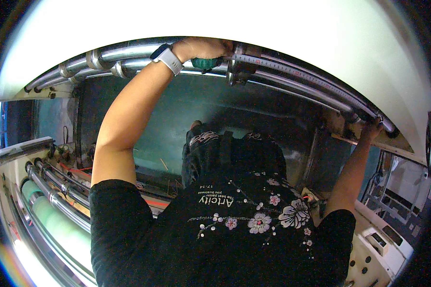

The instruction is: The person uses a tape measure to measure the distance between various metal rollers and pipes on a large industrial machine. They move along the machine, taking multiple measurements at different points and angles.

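My left hand (202, 47), with a watch (166, 58) on its wrist, is closed around the green case of a tape measure (206, 63) at the steel bars. From it the pale tape blade (297, 74) stretches out to the right along an upper steel bar (297, 86). At the bar's right end, my right hand (371, 129) has its fingers closed at the far end of the blade; the exact grip is small and partly hidden. A dark bracket (232, 69) holds the bars just right of my left hand.
More polished bars with metal collars (95, 60) run left under a white machine cover (215, 19). At lower left are further rollers (57, 198) and a bright green-white cylinder (57, 225). A cream machine frame (373, 234) stands at lower right. Below lies a dark greenish floor (158, 134).
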Motion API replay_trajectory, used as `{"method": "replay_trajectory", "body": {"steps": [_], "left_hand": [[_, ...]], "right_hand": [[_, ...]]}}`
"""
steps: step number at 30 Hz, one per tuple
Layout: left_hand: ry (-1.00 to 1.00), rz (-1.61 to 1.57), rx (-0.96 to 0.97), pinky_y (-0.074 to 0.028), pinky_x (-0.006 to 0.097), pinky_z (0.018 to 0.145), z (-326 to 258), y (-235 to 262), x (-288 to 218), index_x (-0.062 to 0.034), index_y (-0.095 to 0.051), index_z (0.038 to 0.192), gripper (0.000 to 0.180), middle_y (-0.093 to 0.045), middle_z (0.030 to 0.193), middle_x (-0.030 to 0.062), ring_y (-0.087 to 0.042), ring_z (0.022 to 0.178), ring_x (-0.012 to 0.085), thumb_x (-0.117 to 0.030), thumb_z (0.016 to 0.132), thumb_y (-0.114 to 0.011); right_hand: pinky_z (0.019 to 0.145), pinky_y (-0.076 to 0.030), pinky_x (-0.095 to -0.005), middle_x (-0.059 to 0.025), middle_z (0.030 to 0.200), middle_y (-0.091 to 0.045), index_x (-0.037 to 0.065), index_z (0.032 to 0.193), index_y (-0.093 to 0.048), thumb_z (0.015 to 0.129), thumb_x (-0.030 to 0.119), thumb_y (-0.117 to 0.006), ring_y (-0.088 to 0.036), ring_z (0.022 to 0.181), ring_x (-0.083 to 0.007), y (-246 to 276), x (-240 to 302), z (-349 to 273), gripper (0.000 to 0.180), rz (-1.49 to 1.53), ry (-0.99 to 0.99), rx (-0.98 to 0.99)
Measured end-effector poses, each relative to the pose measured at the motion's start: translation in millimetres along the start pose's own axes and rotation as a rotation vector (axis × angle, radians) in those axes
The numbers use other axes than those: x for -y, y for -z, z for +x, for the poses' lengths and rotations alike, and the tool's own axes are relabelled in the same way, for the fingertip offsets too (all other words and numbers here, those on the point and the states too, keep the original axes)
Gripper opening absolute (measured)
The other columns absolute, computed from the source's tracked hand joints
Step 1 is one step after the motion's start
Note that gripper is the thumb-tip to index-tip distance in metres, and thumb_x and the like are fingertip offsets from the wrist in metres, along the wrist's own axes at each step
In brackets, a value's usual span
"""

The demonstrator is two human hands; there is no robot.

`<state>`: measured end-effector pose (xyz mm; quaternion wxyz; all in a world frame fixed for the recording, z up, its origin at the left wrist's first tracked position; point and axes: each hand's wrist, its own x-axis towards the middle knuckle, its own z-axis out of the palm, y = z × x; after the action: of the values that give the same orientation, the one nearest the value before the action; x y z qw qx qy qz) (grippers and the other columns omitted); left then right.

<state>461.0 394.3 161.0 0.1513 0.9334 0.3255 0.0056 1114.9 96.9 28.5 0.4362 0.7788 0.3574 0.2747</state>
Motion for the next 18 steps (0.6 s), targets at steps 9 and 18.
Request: {"method": "replay_trajectory", "body": {"steps": [9,18], "left_hand": [[-0.114,-0.084,-0.082,-0.045,0.037,0.075,5.0,-5.6,3.4,-0.0088,-0.061,0.094,0.027,-0.061,0.089,0.0098,-0.057,0.081,0.0268,-0.026,0.074,-0.059],[-0.142,-0.085,-0.087,-0.045,0.036,0.073,0.8,-2.9,2.0,-0.0090,-0.061,0.093,0.026,-0.062,0.088,0.0100,-0.057,0.080,0.0259,-0.026,0.074,-0.059]], "right_hand": [[0.097,-0.022,-0.0401,-0.0045,0.129,-0.038,0.013,0.124,-0.039,0.077,0.037,-0.046,-0.034,0.117,-0.0236,-85.0,-14.6,14.0,0.053,0.476,-0.121,-0.125],[0.054,-0.044,-0.0334,-0.0081,0.101,-0.053,0.012,0.098,-0.048,0.083,0.043,-0.036,-0.052,0.082,-0.0234,-6.1,-20.3,-6.8,0.036,2.665,-0.448,0.000]]}}
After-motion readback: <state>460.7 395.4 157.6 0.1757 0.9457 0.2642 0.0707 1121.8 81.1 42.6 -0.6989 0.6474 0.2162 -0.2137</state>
